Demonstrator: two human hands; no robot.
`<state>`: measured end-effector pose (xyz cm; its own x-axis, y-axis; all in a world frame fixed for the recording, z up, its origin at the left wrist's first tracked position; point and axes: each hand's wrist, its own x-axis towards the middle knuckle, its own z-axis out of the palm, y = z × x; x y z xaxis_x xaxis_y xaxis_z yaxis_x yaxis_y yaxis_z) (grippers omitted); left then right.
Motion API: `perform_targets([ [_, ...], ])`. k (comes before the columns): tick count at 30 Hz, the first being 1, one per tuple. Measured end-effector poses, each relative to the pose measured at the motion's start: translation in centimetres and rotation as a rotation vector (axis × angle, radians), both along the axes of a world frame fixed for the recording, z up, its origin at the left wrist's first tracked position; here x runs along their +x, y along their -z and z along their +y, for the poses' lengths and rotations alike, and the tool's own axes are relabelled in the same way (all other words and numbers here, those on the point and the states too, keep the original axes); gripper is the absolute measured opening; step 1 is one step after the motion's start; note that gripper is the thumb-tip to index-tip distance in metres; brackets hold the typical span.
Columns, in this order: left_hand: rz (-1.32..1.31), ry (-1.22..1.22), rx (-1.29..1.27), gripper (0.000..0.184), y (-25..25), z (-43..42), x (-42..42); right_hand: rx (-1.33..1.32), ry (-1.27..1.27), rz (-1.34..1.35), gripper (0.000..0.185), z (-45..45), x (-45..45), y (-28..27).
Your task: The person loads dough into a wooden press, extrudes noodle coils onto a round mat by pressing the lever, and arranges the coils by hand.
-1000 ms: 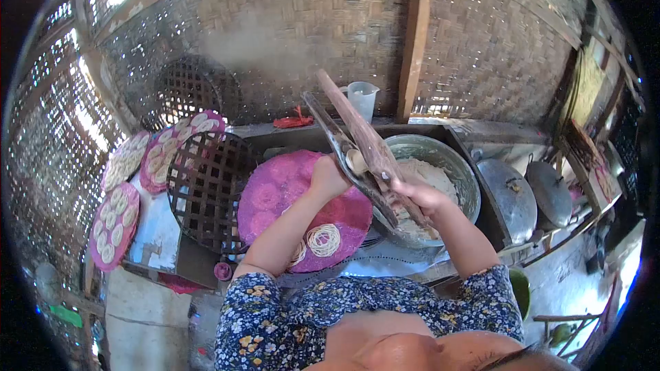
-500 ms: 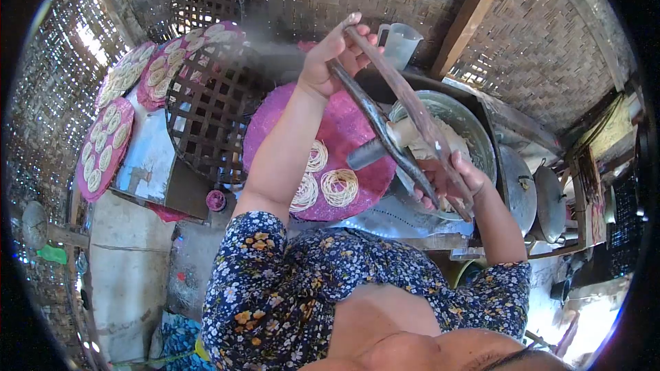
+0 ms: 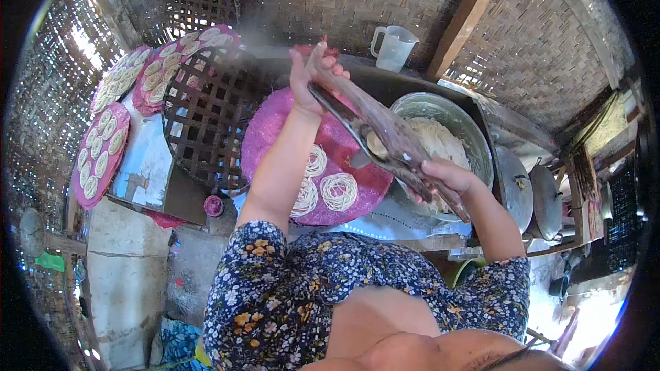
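Both my hands are closed on a long wooden hand press point(image 3: 394, 130), made of two bars with a cylinder between them. My left hand point(image 3: 315, 79) grips its upper left end, and my right hand point(image 3: 447, 177) is wrapped round its lower right end. Pale dough shows at the mouth of the cylinder between the bars. Under the press lies a round pink mat point(image 3: 271, 141) bearing several noodle coils, one of them a round nest point(image 3: 339, 192). Beside my right hand stands a large green basin point(image 3: 488, 141) with a mass of dough point(image 3: 440, 141) in it.
A clear plastic jug point(image 3: 395, 48) stands by the woven wall. To the left are a dark open-weave tray point(image 3: 213, 124) and pink mats point(image 3: 84, 189) covered with noodle rounds. Metal pot lids point(image 3: 546, 199) lean at the right, near a wooden post point(image 3: 471, 20).
The press's two bars have come closer together, hiding more of the cylinder. My left hand has moved down and left, and my right hand has shifted its hold on the lower end.
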<state>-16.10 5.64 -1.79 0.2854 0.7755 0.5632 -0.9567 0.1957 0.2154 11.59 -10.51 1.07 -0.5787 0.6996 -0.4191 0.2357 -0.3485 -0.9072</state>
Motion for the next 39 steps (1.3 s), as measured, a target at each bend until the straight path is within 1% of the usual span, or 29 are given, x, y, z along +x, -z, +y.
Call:
perform_targets([
  [3,-0.027,0.026,0.006,0.054,0.0,-1.3,0.9,-0.005,-0.029,-0.117,0.062,-1.1,0.8,-2.5],
  [4,-0.021,-0.006,-0.001,0.053,-0.3,-1.6,1.3,0.067,0.101,-0.141,0.06,-2.0,0.3,-3.6],
  [7,-0.12,0.071,0.138,0.056,-2.7,-0.9,1.6,0.225,0.057,-0.237,0.058,-1.2,0.9,-5.6],
  [8,-0.13,0.064,0.196,0.058,-3.6,-0.5,1.2,0.242,0.104,-0.21,0.058,-0.9,0.6,-5.4],
  [11,-0.105,0.091,0.266,0.059,-5.6,-0.4,-0.5,0.272,0.129,-0.218,0.059,-1.0,-0.8,-5.4],
  [12,-0.093,0.068,0.266,0.06,-5.9,-0.9,-0.9,0.286,0.118,-0.198,0.059,-1.4,-1.6,-5.7],
  [15,-0.052,0.047,0.236,0.057,-5.7,-2.7,-1.0,0.214,0.058,-0.217,0.068,-2.3,-0.9,-5.2],
  [16,-0.065,0.065,0.219,0.057,-5.5,-3.0,-0.7,0.184,0.061,-0.191,0.065,-2.6,-0.4,-4.9],
  [18,-0.098,0.098,0.182,0.057,-4.9,-3.5,0.2,0.225,0.116,-0.231,0.064,-3.3,0.4,-5.4],
  [20,-0.14,0.132,0.2,0.056,-5.2,-3.5,0.8,0.247,0.142,-0.277,0.062,-3.4,1.1,-6.6],
  [22,-0.188,0.173,0.255,0.055,-6.3,-3.0,1.0,0.339,0.156,-0.311,0.063,-3.4,0.2,-8.1],
  [24,-0.181,0.167,0.296,0.055,-7.5,-2.5,0.2,0.441,0.169,-0.357,0.065,-3.0,-0.4,-8.4],
  [26,-0.131,0.134,0.37,0.054,-8.5,-2.2,-0.9,0.451,0.154,-0.36,0.064,-2.5,-1.4,-8.4],
  [28,-0.101,0.105,0.373,0.053,-9.1,-3.0,-1.8,0.429,0.156,-0.323,0.062,-2.2,-1.8,-7.4],
  [31,-0.064,0.084,0.39,0.048,-8.5,-3.3,-2.8,0.354,0.137,-0.279,0.062,-2.8,-2.2,-7.2],
  [33,-0.056,0.08,0.36,0.048,-7.7,-4.1,-2.5,0.393,0.14,-0.285,0.064,-3.6,-1.8,-7.0],
  [35,-0.061,0.114,0.341,0.05,-7.0,-4.8,-1.6,0.408,0.141,-0.321,0.065,-4.4,-0.9,-6.5],
  [36,-0.067,0.13,0.333,0.051,-6.8,-5.0,-1.1,0.343,0.152,-0.325,0.065,-4.8,-0.4,-6.6],
  [39,-0.05,0.156,0.315,0.054,-6.4,-5.0,0.6,0.346,0.199,-0.313,0.065,-5.8,0.6,-6.2],
])
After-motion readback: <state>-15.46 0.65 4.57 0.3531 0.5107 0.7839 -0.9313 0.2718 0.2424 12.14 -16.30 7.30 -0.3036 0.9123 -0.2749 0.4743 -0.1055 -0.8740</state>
